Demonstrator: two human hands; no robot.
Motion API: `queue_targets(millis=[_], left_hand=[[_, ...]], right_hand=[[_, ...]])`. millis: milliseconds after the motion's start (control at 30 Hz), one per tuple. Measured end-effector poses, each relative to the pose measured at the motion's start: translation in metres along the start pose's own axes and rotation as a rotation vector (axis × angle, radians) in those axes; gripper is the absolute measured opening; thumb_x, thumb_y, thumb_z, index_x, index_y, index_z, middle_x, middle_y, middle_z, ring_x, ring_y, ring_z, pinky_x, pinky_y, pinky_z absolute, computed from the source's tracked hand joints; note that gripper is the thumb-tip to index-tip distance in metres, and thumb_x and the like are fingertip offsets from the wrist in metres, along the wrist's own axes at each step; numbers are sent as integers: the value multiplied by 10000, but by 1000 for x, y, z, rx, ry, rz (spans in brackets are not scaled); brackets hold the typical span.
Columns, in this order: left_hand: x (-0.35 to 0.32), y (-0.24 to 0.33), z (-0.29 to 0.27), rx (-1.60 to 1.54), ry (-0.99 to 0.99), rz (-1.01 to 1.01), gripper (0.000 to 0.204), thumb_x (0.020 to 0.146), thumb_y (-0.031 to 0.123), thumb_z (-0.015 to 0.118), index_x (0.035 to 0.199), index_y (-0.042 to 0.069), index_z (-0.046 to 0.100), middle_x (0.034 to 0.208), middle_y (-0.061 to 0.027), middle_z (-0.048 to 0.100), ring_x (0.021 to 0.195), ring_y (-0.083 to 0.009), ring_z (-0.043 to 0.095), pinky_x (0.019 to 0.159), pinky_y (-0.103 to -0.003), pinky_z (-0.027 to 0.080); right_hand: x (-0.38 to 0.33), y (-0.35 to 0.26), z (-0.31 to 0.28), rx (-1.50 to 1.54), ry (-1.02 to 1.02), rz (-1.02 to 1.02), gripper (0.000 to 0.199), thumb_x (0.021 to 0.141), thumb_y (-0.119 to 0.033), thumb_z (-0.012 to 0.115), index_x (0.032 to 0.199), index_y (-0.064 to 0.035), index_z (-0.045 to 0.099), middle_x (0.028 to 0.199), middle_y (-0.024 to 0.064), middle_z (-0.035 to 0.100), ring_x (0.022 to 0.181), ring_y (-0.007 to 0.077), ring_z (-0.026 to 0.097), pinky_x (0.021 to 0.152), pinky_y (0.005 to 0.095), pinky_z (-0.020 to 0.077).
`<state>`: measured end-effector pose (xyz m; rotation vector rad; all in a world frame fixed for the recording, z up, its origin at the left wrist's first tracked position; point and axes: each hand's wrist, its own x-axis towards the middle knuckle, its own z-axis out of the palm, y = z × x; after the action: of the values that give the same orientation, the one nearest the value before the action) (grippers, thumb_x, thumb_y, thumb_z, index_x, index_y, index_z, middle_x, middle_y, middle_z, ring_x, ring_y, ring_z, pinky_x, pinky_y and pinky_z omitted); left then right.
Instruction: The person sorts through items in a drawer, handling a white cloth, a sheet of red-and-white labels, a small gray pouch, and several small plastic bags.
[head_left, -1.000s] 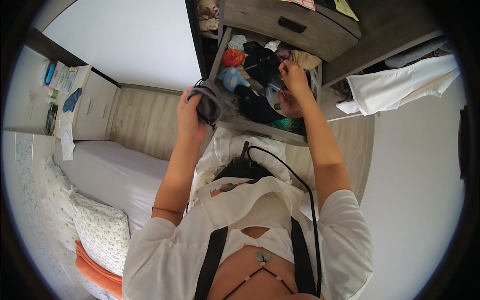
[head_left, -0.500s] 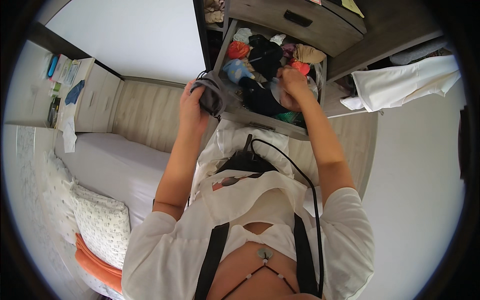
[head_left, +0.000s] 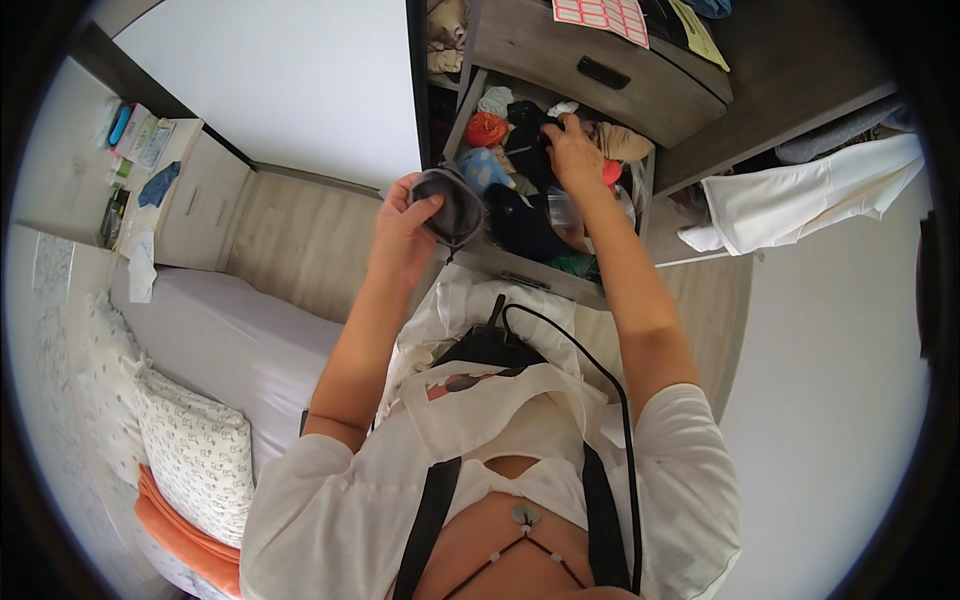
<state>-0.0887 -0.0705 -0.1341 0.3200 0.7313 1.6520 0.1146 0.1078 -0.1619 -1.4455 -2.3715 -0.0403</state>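
Note:
My left hand [head_left: 405, 235] is closed on the rim of a grey drawstring pouch [head_left: 447, 210], its thumb over the edge and the pouch's mouth gaping. The pouch is held beside the left front corner of an open drawer [head_left: 480, 258]. Inside the drawer, my right hand [head_left: 574, 158] has its bent fingers on a black cloth [head_left: 530, 148] near the back; the fingertips are partly hidden. Around it lie a rolled orange cloth [head_left: 486, 129], a blue patterned bundle [head_left: 484, 170], a beige bundle [head_left: 622, 142], a dark navy cloth [head_left: 525, 222] and a clear plastic piece [head_left: 564, 212].
Above the open drawer is a closed drawer [head_left: 600, 85] with a red-and-white label sheet [head_left: 603, 18] on top. A white cloth [head_left: 815, 185] hangs at the right. At the left are a bed [head_left: 240, 320], a patterned pillow [head_left: 195, 425] and a white cabinet [head_left: 195, 205].
My right hand has moved from the drawer's right front toward the back, onto the black cloth. The pouch in my left hand has turned, showing more of its inside.

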Motion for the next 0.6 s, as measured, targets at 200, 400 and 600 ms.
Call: queue_targets(millis=[200, 400, 600], left_hand=[[1, 4, 14, 56, -41, -65, 165, 792, 1, 569, 944, 32, 513, 883, -43, 585, 816, -125, 567, 758, -255, 461], [14, -2, 39, 40, -14, -14, 109, 809, 22, 561, 911, 38, 527, 842, -35, 590, 749, -105, 571, 678, -226, 469], [15, -8, 70, 132, 6, 52, 95, 787, 15, 584, 869, 51, 552, 814, -13, 582, 702, -76, 540, 627, -192, 434]], right_hand=[[-11, -10, -21, 311, 216, -28, 170, 733, -126, 626, 899, -109, 590, 885, 100, 604, 782, 338, 589, 677, 385, 478], [-78, -36, -107, 1596, -108, 286, 216, 832, -223, 599, 927, -40, 535, 706, 53, 601, 557, 97, 529, 521, 204, 406], [-119, -46, -110, 1655, -102, 254, 135, 831, -163, 596, 880, -52, 536, 656, -3, 547, 545, 56, 487, 501, 182, 374]])
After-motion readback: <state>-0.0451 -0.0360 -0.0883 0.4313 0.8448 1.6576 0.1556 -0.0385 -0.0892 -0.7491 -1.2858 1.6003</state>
